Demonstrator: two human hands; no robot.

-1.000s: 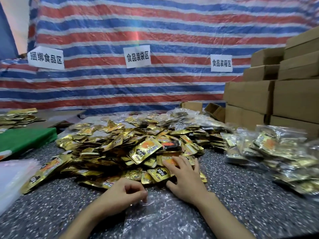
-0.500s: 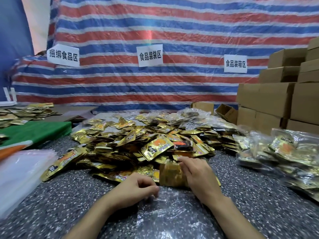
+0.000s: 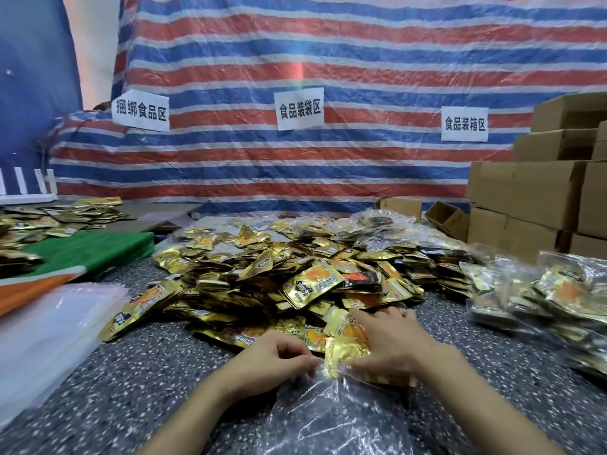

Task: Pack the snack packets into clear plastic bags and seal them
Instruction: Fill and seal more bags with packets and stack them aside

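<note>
Left grip: the left grip (image 3: 272,362) is clenched on the mouth edge of the crumpled clear plastic bag (image 3: 328,418). The bag lies on the speckled grey surface (image 3: 131,389), close to the person.
Right grip: the right grip (image 3: 391,346) grasps a small stack of gold foil snack packets (image 3: 345,346). The lower end of the stack is at the bag mouth, but I cannot tell if it is already inside.
Step, as I judge: the stack is going into the bag, and nothing is sealed yet.
Risk, mouth: only one grip pinches the thin film, at one side. The opening can fall shut, and the stack would then push the bag away instead of entering.
Risk, stack: the foil looks slippery. If the right grip loosens, the packets can fan out and fall back into the large loose heap of gold packets (image 3: 262,277) just behind, so the count is lost.
Risk, film: a sharp packet corner can catch or tear the plastic if it is pushed with force.
Risk, seal: a packet left across the mouth would stop a clean closing.
Risk, neighbours: the heap edge is touching the work spot, so stray packets can slide in.
</note>
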